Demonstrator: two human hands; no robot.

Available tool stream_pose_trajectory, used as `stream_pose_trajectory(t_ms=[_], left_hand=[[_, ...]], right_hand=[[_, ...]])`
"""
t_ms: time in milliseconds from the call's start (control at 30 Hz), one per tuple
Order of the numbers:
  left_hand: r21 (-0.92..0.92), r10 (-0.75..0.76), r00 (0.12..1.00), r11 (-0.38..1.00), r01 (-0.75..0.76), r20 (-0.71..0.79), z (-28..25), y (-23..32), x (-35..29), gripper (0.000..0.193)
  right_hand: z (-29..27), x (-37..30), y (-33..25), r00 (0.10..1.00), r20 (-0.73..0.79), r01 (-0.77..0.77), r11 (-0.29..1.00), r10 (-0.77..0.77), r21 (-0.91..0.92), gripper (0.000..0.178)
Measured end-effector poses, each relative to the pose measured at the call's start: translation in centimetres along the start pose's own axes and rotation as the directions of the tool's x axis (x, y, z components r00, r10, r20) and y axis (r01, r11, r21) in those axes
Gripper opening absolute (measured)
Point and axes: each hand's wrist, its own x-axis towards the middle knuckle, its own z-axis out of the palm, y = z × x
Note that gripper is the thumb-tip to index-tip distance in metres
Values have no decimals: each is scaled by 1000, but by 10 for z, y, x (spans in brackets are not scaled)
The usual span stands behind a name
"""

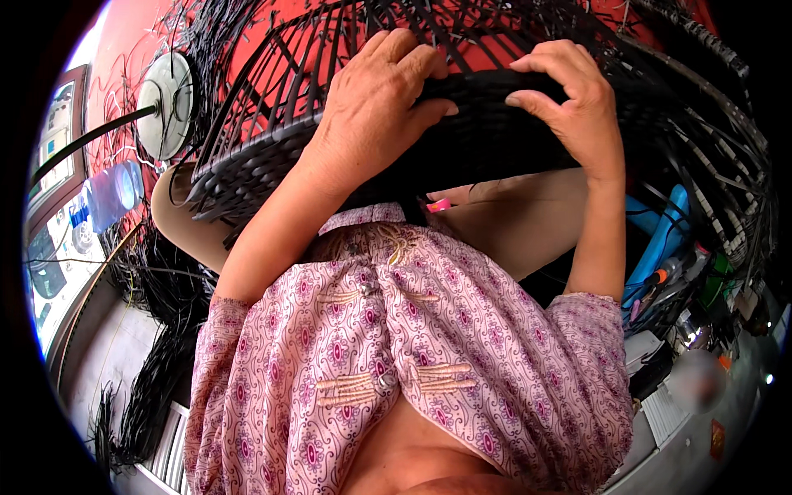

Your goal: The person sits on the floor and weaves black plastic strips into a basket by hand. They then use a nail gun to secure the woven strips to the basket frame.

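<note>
A black basket [268,155] of flat strips lies across my lap, its lower band closely woven. Unwoven black strips [285,78] fan out from the band toward the far side. My left hand [384,95] grips the upper edge of the woven band near the middle, fingers curled over and thumb on the near side. A short way to the right, my right hand [577,103] pinches the same edge between bent fingers and thumb. The strips under my fingertips are dark and hard to make out.
At left stand a round pale disc on a black rod [165,107] and a large blue-tinted bottle [115,196]. Black strip bundles [161,363] hang lower left. To the right are a blue holder [664,235] with tools and a partly woven frame [718,186]. The floor [474,54] is red.
</note>
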Motion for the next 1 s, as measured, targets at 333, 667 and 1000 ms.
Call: stream_pose_trajectory(t_ms=[333, 667, 1000], left_hand=[[-3, -86, 994, 996, 87, 63, 7, 8, 18, 33], [-191, -202, 922, 942, 275, 330, 4, 0, 32, 38], [-144, -26, 960, 987, 69, 278, 4, 10, 23, 34]], right_hand=[[12, 8, -5, 993, -25, 117, 992, -118, -46, 34], [20, 15, -10, 997, 43, 65, 994, -69, 91, 34], [33, -3, -5, 979, -139, 162, 982, -147, 100, 32]])
